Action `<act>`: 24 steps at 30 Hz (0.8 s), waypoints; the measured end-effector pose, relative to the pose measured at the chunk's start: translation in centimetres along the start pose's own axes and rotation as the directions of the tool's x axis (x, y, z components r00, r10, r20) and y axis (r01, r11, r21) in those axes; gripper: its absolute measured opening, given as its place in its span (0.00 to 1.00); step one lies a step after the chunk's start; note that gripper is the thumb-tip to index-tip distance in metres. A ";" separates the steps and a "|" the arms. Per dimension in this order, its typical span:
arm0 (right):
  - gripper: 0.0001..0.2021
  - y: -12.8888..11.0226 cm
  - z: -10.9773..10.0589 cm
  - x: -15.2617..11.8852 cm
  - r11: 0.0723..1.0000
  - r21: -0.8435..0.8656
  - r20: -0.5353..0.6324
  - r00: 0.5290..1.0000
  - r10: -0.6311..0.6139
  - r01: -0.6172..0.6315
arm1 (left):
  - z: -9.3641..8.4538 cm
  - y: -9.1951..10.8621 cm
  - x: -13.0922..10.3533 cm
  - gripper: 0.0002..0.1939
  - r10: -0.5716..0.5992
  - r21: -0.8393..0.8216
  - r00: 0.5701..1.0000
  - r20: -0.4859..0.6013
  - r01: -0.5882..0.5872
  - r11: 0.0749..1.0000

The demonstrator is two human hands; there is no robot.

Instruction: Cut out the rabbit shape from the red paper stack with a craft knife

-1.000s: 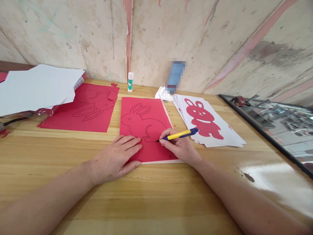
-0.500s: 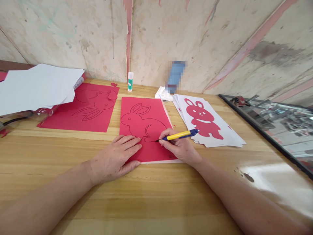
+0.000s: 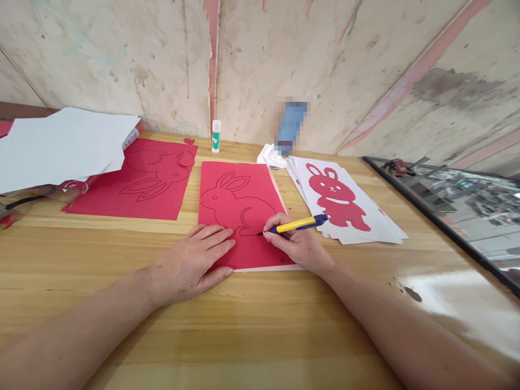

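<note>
A red sheet with a rabbit outline lies in the middle of the wooden table, white paper showing at its edges. My left hand rests flat on its lower left part, fingers spread and holding nothing. In my right hand, at the sheet's lower right, is a yellow and blue pen. The pen's tip meets the sheet near the lower end of the rabbit line. Part of the outline's right side is hidden or undrawn near that hand; I cannot tell which.
Left is another red rabbit sheet, partly under white papers. A glue stick stands near the wall. White tissue lies by a blurred blue object. Right are papers with a red rabbit cutout and a black-framed glass panel.
</note>
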State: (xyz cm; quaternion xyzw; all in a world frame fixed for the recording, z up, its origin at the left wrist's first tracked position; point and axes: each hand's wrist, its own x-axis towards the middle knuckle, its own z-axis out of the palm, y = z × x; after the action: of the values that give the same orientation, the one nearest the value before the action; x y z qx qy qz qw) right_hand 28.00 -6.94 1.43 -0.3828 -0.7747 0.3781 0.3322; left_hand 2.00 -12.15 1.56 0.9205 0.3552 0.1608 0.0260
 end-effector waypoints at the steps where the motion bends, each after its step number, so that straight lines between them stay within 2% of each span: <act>1: 0.03 0.0 0.0 0.0 1.000 0.003 -0.002 1.000 0.004 -0.004 | 0.0 0.0 0.0 0.24 -0.003 -0.002 1.000 0.001 0.003 1.000; 15: 0.05 -0.3 0.0 0.3 0.998 0.008 -0.010 0.997 0.070 -0.070 | 0.0 0.0 0.0 0.24 0.002 -0.005 1.000 -0.003 -0.002 1.000; 24: 0.06 -1.3 -0.5 0.4 0.984 0.099 -0.110 0.981 0.160 -0.150 | 0.1 -0.1 -0.1 0.23 -0.003 -0.015 1.000 0.009 0.003 1.000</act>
State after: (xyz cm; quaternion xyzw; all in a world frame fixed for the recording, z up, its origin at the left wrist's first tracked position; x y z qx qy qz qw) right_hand 27.76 -6.96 2.83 -0.4482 -0.7038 0.4142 0.3635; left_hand 1.95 -12.15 1.44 0.9204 0.3553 0.1592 0.0350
